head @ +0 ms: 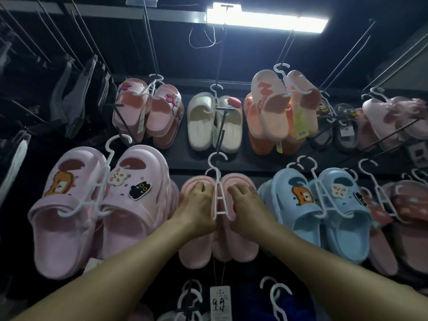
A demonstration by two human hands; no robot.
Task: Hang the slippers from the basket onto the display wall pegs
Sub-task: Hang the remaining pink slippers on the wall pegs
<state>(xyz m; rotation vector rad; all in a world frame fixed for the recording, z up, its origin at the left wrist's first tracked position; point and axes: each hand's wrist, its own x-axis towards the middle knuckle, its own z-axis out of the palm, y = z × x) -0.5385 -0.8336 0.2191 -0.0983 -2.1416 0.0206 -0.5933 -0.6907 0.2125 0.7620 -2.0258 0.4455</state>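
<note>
Left grip (196, 205) and right grip (247, 205) are each clasping one of the pink slippers (240, 249), white hanger (218, 198) running between the grips, hook above them.

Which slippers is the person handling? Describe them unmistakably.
On the dark display wall, find the lower slipper row's middle. Between large pink clogs and light blue clogs, both bearing cartoon charms, a salmon-pink slipper pair on a white plastic hanger is held by the left hand and right hand; it alone is plain.
</note>
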